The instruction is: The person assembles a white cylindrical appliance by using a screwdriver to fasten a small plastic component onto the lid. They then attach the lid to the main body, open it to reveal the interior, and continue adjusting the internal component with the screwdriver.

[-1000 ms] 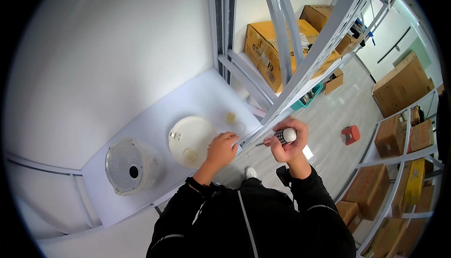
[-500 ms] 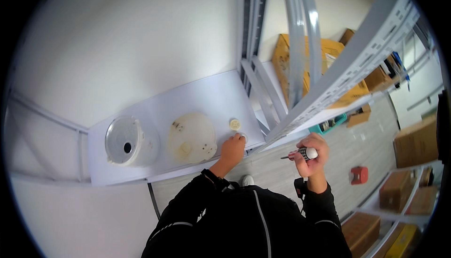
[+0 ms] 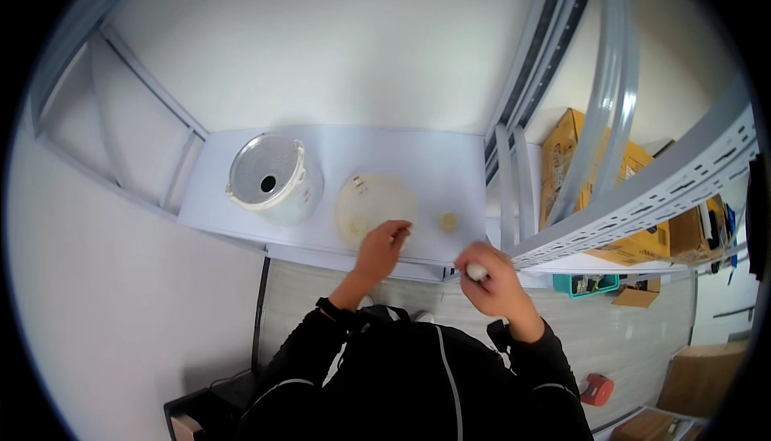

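Observation:
My left hand (image 3: 379,250) is above the near right edge of a round translucent lid (image 3: 376,200), its fingers pinched together; a pale bit shows beneath them, but what they hold is too small to make out. My right hand (image 3: 496,290) is closed around a screwdriver (image 3: 477,271). Only the white end of its handle shows now, between thumb and fingers. A small pale-yellow round cap (image 3: 447,222) lies on the white shelf (image 3: 442,160), to the right of the lid. Left of the lid stands a translucent white bucket (image 3: 295,200) with a dark hole in its top.
A grey perforated metal upright (image 3: 666,176) slants past on the right. Behind it are yellow cardboard boxes (image 3: 564,148) and, lower, a teal bin (image 3: 572,284). A red stool (image 3: 597,390) stands on the floor at the lower right. White wall (image 3: 345,47) backs the shelf.
My view has swung, shifting the shelf rightward. My left hand has moved from beside the cap to over the lid. My right hand with the screwdriver has come in closer to the shelf.

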A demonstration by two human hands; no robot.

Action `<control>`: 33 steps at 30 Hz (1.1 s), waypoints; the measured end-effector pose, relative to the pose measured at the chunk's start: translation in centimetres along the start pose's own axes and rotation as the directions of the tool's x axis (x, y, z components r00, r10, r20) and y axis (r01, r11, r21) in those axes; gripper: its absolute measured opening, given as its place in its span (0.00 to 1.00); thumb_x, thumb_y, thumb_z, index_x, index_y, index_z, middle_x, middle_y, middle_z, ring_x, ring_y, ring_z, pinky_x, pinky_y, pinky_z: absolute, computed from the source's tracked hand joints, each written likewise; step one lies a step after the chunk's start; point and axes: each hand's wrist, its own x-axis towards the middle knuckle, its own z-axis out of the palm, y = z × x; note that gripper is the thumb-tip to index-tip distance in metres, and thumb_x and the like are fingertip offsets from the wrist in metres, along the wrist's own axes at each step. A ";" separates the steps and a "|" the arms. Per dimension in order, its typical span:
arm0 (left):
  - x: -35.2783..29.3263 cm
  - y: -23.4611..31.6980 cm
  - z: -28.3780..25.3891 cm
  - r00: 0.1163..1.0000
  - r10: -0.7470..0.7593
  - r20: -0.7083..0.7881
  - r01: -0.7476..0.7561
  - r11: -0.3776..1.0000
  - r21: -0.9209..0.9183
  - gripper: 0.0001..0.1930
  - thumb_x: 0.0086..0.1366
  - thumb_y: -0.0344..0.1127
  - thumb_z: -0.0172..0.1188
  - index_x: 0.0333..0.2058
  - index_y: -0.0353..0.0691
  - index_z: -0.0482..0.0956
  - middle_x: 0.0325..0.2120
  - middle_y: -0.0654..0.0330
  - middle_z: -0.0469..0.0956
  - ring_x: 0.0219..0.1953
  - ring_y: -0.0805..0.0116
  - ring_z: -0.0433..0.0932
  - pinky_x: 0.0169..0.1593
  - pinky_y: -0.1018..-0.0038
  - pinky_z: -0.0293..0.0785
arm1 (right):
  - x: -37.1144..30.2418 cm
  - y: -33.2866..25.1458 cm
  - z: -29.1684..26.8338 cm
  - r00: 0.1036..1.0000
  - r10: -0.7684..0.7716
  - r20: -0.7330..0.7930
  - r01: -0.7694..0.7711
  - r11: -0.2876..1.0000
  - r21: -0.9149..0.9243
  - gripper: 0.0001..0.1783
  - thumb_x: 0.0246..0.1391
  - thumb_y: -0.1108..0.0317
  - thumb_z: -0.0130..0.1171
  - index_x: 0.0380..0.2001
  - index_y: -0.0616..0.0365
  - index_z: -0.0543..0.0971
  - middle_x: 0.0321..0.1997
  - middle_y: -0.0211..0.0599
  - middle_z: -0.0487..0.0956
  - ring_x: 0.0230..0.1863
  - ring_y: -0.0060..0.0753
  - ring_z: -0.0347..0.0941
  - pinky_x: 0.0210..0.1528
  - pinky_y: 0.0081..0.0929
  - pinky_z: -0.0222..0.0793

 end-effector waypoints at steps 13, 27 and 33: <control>1.4 -9.0 -9.3 0.996 -0.077 -0.040 0.076 0.996 -0.036 0.09 0.76 0.30 0.63 0.49 0.32 0.86 0.39 0.50 0.90 0.40 0.60 0.90 0.45 0.68 0.84 | 9.0 9.2 15.4 0.819 0.554 0.148 -0.439 0.772 -0.460 0.21 0.64 0.52 0.67 0.50 0.56 0.84 0.50 0.49 0.85 0.50 0.55 0.84 0.53 0.51 0.79; 6.4 -14.4 -11.4 0.927 0.209 0.313 -0.277 0.941 0.195 0.09 0.74 0.37 0.61 0.45 0.43 0.87 0.38 0.50 0.87 0.42 0.41 0.85 0.44 0.51 0.81 | 13.3 12.1 21.9 0.614 0.789 0.016 -0.629 0.501 -0.594 0.18 0.62 0.51 0.64 0.43 0.52 0.90 0.47 0.48 0.89 0.52 0.56 0.85 0.56 0.51 0.81; 7.1 -15.0 -11.7 0.893 0.238 0.383 -0.331 0.923 0.196 0.08 0.72 0.36 0.62 0.44 0.44 0.87 0.36 0.51 0.87 0.41 0.42 0.84 0.43 0.48 0.80 | 12.7 13.0 22.8 0.589 0.802 -0.100 -0.717 0.462 -0.522 0.16 0.61 0.52 0.65 0.41 0.49 0.91 0.46 0.47 0.89 0.52 0.56 0.85 0.56 0.50 0.81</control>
